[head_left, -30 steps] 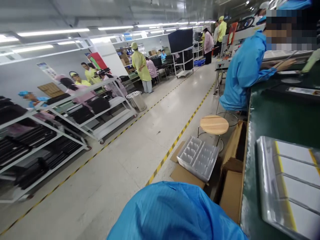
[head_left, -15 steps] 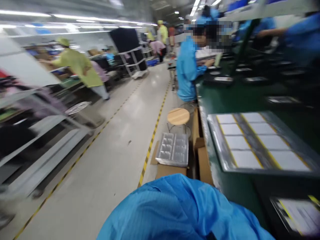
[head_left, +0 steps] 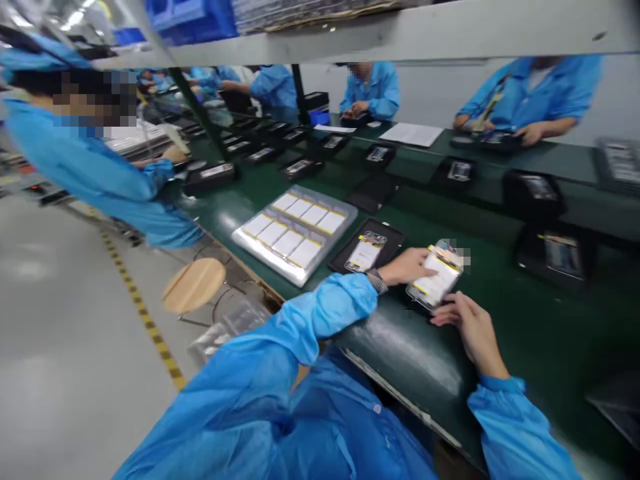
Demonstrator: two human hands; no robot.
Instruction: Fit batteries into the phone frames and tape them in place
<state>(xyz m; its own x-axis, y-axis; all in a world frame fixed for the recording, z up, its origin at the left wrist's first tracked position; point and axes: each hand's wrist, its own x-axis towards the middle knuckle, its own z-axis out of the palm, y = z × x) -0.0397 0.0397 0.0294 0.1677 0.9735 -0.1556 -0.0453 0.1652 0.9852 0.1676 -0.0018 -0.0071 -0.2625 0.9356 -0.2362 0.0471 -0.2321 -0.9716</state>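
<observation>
My left hand point(head_left: 407, 267) is closed on the left edge of an opened smartphone point(head_left: 436, 279), thumb on top. The phone is held tilted above the green bench and shows a white battery with yellow strips. My right hand point(head_left: 470, 327) is beside its lower right corner, fingers stretched out and slightly apart; whether they touch the phone is hard to tell. Left of my left hand, a second opened phone point(head_left: 365, 253) lies on a black tray point(head_left: 341, 261). Farther left is a clear plastic tray point(head_left: 295, 272) with several white batteries in it.
Black trays with phones, such as this black tray point(head_left: 523, 257), stand along the green bench point(head_left: 500, 267). A co-worker in blue point(head_left: 100, 160) is at the left, others across the bench. A wooden stool point(head_left: 195, 283) stands near the bench edge; a white shelf beam point(head_left: 450, 30) runs overhead.
My view has swung right from the aisle to the bench. Both my hands now show, the left one with a phone; neither was clearly visible before.
</observation>
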